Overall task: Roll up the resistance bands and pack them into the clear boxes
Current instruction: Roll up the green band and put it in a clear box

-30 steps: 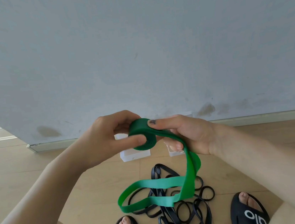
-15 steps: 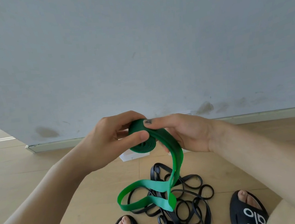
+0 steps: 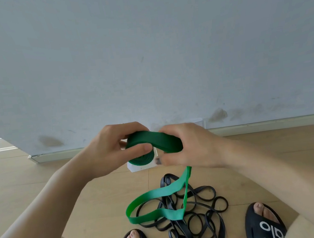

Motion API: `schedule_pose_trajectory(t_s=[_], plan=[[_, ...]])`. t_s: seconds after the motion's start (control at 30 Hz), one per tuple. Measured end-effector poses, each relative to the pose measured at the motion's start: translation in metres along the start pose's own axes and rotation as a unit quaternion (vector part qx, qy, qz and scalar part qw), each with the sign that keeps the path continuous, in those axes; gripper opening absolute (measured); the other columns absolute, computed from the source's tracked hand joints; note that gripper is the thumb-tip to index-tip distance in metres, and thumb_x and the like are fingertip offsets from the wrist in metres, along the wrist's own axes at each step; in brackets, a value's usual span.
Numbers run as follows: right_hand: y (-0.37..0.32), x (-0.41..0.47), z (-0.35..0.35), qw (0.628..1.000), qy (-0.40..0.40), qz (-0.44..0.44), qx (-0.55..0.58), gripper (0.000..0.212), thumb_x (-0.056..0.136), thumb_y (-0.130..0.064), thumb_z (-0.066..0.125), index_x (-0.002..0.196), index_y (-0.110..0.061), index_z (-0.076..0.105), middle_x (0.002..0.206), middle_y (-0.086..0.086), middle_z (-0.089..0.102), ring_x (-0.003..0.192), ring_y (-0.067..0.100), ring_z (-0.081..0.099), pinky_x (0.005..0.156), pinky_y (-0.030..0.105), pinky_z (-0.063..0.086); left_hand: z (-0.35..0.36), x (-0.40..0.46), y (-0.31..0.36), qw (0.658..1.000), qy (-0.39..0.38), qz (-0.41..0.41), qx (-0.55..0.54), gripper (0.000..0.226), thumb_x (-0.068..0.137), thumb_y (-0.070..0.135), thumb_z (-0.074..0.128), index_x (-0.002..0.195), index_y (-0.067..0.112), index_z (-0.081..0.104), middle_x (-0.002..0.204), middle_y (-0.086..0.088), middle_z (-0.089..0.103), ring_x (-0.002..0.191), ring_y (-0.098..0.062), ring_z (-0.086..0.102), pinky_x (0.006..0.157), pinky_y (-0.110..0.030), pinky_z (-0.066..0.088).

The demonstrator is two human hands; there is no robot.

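A pale grey painted wall (image 3: 144, 51) fills the upper part of the view, meeting a light wooden plank floor (image 3: 41, 182) at a white skirting strip.

On the floor, between two black slide sandals (image 3: 264, 226) worn on the person's feet, lies a tangled pile of thin black rubber resistance bands (image 3: 195, 213).

The wide green flat rubber resistance band (image 3: 154, 140) is held above the floor, in front of the wall base. Its rolled part forms a coil between the two hands; its loose tail hangs down from under the right hand and loops over the black pile.

The left hand (image 3: 110, 150) grasps the coil, thumb pressed across its near face and fingers curled over its top. The right hand (image 3: 187, 146) grips the strap just beside the coil, fingers wrapped over it and thumb underneath.

A clear plastic box (image 3: 140, 167) stands on the floor directly below the coil, mostly hidden by the hands. Part of a second clear box (image 3: 198, 122) shows above the right hand, against the wall.
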State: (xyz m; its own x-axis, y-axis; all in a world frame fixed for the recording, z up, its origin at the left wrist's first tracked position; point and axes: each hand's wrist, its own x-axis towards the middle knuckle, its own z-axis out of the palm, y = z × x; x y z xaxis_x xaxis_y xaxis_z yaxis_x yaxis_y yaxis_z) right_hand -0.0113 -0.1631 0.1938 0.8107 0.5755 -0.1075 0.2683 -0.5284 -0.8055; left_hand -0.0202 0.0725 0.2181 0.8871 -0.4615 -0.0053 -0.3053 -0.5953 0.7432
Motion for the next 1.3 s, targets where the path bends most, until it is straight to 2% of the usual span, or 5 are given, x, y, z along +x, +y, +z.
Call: schedule_pose_trajectory(t_s=[0.23, 0.8, 0.93, 1.1, 1.3], plan=[[-0.001, -0.006, 0.001, 0.999, 0.005, 0.014, -0.032, 0.016, 0.096, -0.024, 0.058, 0.089, -0.016, 0.047, 0.073, 0.0, 0.047, 0.063, 0.016, 0.044, 0.061, 0.036, 0.038, 0.002, 0.005, 0.003, 0.996, 0.004, -0.005, -0.084, 0.018, 0.091, 0.025, 0.068, 0.107, 0.016, 0.071, 0.093, 0.001, 0.072, 0.088, -0.014, 0.067, 0.077, -0.017, 0.051], [-0.006, 0.007, 0.002, 0.875, -0.118, 0.078, 0.463, 0.038, 0.099, -0.046, 0.058, 0.116, -0.015, 0.07, 0.092, 0.006, 0.073, 0.051, 0.017, 0.047, 0.064, 0.036, 0.041, 0.008, 0.001, 0.009, 0.984, 0.038, 0.004, -0.173, 0.034, 0.087, 0.039, 0.068, 0.109, 0.014, 0.07, 0.099, -0.01, 0.072, 0.093, -0.028, 0.068, 0.081, -0.034, 0.054], [-0.008, 0.006, 0.004, 0.896, -0.099, 0.077, 0.425, 0.027, 0.097, -0.039, 0.061, 0.099, -0.015, 0.072, 0.071, -0.005, 0.066, 0.053, 0.008, 0.054, 0.068, 0.034, 0.041, 0.003, -0.001, 0.014, 0.99, 0.015, 0.021, -0.135, 0.033, 0.081, 0.033, 0.072, 0.106, 0.011, 0.069, 0.096, -0.006, 0.073, 0.092, -0.022, 0.071, 0.083, -0.026, 0.053], [-0.006, 0.011, 0.013, 0.94, -0.065, 0.105, 0.32, 0.08, 0.082, -0.061, 0.077, 0.119, 0.009, 0.062, 0.087, 0.014, 0.062, 0.075, 0.029, 0.056, 0.074, 0.046, 0.048, 0.015, 0.002, 0.019, 0.997, 0.005, 0.037, 0.07, 0.026, 0.081, 0.051, 0.072, 0.101, 0.034, 0.069, 0.091, 0.01, 0.072, 0.088, -0.017, 0.069, 0.079, -0.04, 0.056], [-0.002, 0.008, -0.004, 0.91, -0.173, 0.094, 0.364, 0.026, 0.099, -0.04, 0.056, 0.101, -0.018, 0.071, 0.079, -0.004, 0.067, 0.061, 0.011, 0.058, 0.067, 0.027, 0.051, 0.014, 0.0, 0.014, 0.999, 0.011, 0.034, 0.033, 0.027, 0.08, 0.056, 0.068, 0.099, 0.037, 0.069, 0.087, 0.012, 0.071, 0.084, -0.018, 0.068, 0.076, -0.038, 0.055]])
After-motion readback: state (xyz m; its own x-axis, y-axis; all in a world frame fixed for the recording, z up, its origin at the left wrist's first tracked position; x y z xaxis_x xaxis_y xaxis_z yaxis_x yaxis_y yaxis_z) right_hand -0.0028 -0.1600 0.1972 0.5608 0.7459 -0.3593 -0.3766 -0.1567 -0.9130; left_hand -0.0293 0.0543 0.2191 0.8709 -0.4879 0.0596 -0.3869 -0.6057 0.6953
